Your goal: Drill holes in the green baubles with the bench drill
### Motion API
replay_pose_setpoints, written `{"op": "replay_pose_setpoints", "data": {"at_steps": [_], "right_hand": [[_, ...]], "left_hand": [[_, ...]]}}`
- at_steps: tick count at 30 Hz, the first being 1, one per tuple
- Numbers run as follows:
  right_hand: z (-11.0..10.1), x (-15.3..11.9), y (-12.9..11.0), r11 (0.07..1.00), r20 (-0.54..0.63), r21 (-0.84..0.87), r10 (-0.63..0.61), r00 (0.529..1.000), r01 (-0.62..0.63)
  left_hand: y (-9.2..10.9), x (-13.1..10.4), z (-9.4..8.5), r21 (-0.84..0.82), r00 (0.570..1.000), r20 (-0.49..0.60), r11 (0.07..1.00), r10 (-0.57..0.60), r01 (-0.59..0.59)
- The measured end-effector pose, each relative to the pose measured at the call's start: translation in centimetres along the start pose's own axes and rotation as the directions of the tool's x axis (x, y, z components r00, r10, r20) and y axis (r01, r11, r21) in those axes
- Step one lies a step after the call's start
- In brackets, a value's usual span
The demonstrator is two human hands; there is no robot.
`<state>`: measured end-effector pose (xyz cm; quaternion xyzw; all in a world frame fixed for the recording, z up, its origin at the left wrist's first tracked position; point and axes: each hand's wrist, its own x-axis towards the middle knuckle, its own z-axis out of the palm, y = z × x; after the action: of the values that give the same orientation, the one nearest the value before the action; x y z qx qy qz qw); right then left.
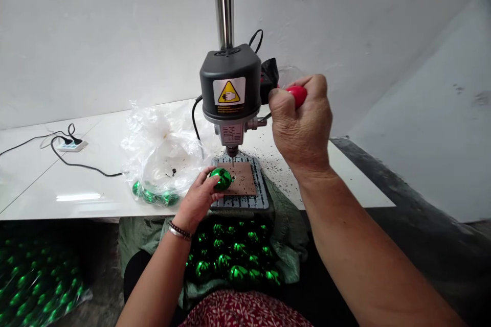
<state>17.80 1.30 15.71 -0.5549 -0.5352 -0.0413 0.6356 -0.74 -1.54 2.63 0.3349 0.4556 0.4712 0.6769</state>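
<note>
My left hand point(200, 193) grips a shiny green ball point(221, 179) between thumb and fingers, over the left part of a brown board point(245, 180). The board lies on the grey base plate point(261, 199) of a drill press point(230, 82). The ball is left of the thin bit, which points down under the chuck point(232, 151). A small ring-like fitting shows at the ball's right side. Up at the right of the machine head, my right hand point(301, 125) is wrapped round the red knob point(297, 96) of the press lever.
A clear plastic bag point(153, 148) with green balls point(155, 195) lies left of the press. Several green balls point(238, 253) fill an open sack point(287, 235) below the table edge. Another bag of balls point(34, 281) is at lower left. A power strip point(72, 146) and dark shavings are on the table.
</note>
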Motion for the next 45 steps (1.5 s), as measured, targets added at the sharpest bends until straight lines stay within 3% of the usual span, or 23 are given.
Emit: {"op": "replay_pose_setpoints", "data": {"at_steps": [2,4,8,14,25,28,32,39,45], "right_hand": [[0.0,0.0,0.2,1.0,0.012,-0.029,-0.003,1.0,0.004],[-0.1,0.1,0.2,0.999,0.027,-0.051,0.003,1.0,-0.002],[-0.3,0.1,0.2,0.998,0.049,-0.057,-0.002,0.999,0.005],[-0.4,0.0,0.3,0.999,0.073,-0.031,-0.006,0.997,0.009],[-0.7,0.3,-0.6,0.998,0.098,-0.002,0.07,0.993,-0.07],[-0.9,0.3,-0.8,0.996,0.103,0.023,0.08,0.991,-0.082],[-0.9,0.2,-0.6,0.998,0.09,0.03,0.048,0.995,-0.051],[-0.9,-0.5,-0.1,1.0,0.042,0.02,-0.002,0.999,0.001],[-1.5,-1.6,0.6,0.996,0.016,-0.004,-0.087,0.996,0.087]], "left_hand": [[-0.5,0.8,0.2,0.229,0.99,-0.065,0.967,0.128,-0.11],[-0.8,1.7,0.4,0.44,0.969,-0.067,0.878,0.239,-0.186],[-1.2,3.0,0.9,0.624,0.946,-0.031,0.745,0.323,-0.234],[-1.3,4.1,1.2,0.711,0.936,-0.042,0.668,0.351,-0.219],[-1.1,4.4,2.0,0.753,0.944,0.01,0.619,0.33,-0.224],[-1.3,4.7,2.0,0.725,0.938,0.051,0.634,0.342,-0.27],[-1.7,4.9,1.9,0.764,0.935,0.129,0.569,0.329,-0.306],[-2.2,4.5,2.4,0.693,0.939,0.091,0.656,0.331,-0.298],[-2.6,4.7,2.1,0.8,0.925,0.126,0.514,0.359,-0.308]]}}
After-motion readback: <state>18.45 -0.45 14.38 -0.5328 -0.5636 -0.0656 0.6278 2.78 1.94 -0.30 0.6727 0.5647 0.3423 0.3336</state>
